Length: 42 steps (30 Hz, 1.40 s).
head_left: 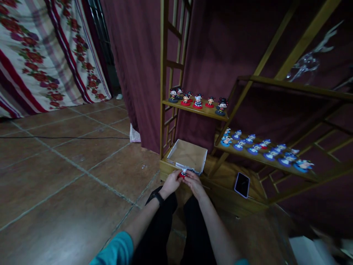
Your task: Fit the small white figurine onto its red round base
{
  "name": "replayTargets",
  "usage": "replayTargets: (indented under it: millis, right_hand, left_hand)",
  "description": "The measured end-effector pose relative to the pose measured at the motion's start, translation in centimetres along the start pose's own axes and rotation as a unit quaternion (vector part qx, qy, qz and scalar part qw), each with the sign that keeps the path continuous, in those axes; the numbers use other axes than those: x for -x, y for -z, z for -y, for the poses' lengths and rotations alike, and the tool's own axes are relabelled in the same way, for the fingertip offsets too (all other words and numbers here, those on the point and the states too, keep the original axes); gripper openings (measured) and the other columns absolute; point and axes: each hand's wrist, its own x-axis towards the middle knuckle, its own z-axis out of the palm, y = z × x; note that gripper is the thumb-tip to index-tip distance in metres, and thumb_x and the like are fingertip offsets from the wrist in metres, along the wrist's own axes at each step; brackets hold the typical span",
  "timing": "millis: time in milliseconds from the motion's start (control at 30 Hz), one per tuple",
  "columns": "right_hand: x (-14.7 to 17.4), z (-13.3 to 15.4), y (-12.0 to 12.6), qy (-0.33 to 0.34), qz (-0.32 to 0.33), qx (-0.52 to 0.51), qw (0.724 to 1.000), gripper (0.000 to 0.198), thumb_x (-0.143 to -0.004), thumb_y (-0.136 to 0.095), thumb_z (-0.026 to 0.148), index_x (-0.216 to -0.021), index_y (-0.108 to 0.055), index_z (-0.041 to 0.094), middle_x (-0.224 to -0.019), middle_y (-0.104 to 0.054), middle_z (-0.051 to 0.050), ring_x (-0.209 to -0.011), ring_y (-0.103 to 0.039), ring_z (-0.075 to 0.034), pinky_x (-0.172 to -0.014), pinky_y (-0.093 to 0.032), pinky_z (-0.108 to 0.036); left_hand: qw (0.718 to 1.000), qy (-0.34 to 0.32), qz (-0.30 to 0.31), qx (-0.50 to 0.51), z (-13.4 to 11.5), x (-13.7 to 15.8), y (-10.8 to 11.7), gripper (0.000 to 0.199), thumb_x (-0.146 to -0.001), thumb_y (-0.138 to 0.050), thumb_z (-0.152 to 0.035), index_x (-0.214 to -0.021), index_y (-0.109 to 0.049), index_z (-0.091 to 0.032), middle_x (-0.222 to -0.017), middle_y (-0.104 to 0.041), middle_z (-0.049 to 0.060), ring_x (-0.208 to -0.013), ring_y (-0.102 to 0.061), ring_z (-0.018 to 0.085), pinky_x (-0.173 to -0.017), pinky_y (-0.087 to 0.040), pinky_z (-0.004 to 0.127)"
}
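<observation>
A small figurine [184,172] with a white top and a red base is held between both hands, in front of the cardboard box. My left hand [171,183] has its fingers closed on the figurine's left side. From the right, my right hand [193,182] pinches it as well. Just beyond the hands, the shallow open box [189,154] sits on the low wooden ledge of the shelf unit. Some small items lie along the box's near edge, too dim to name.
Several figurines [198,101] with red or dark bases stand on the upper shelf. Blue-based figurines [254,148] line the lower right shelf. A phone [242,184] lies on the ledge. A clear branching ornament [310,60] is higher up. A black cable [66,138] crosses the tiled floor.
</observation>
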Motion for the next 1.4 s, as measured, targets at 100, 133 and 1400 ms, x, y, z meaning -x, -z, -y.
replayTargets:
  millis: [100,133,1400]
  right_hand:
    - [-0.1,0.0,-0.2,-0.004,-0.004,0.016,1.0,0.044,-0.055,-0.074,0.029,-0.096,-0.061,0.02,-0.097,-0.064,-0.006,-0.086,-0.061,-0.019,-0.077,-0.047,-0.034]
    - [-0.1,0.0,-0.3,-0.004,-0.006,0.024,1.0,0.045,-0.054,-0.074,0.031,-0.096,-0.061,0.02,-0.096,-0.064,-0.006,-0.085,-0.061,-0.019,-0.076,-0.048,-0.034]
    - [5.4,2.4,-1.2,0.032,0.033,0.024,0.999,0.044,-0.058,-0.07,0.047,-0.093,-0.064,0.021,-0.096,-0.065,-0.006,-0.093,-0.059,-0.024,-0.082,-0.044,-0.041]
  left_hand:
    - [0.987,0.053,0.022,0.151,0.9,-0.6,0.0,0.029,-0.069,-0.056,-0.015,-0.098,-0.061,-0.014,-0.085,-0.064,0.005,-0.077,-0.057,0.017,-0.073,-0.044,0.029]
    - [0.977,0.073,0.03,0.199,1.1,-0.8,0.0,0.029,-0.068,-0.059,-0.017,-0.097,-0.063,-0.013,-0.082,-0.065,0.005,-0.074,-0.057,0.016,-0.071,-0.044,0.028]
    - [0.936,0.157,-0.092,0.303,-3.3,2.3,-1.1,0.038,-0.041,-0.08,-0.025,-0.074,-0.063,-0.015,-0.068,-0.065,0.002,-0.062,-0.058,0.015,-0.064,-0.045,0.028]
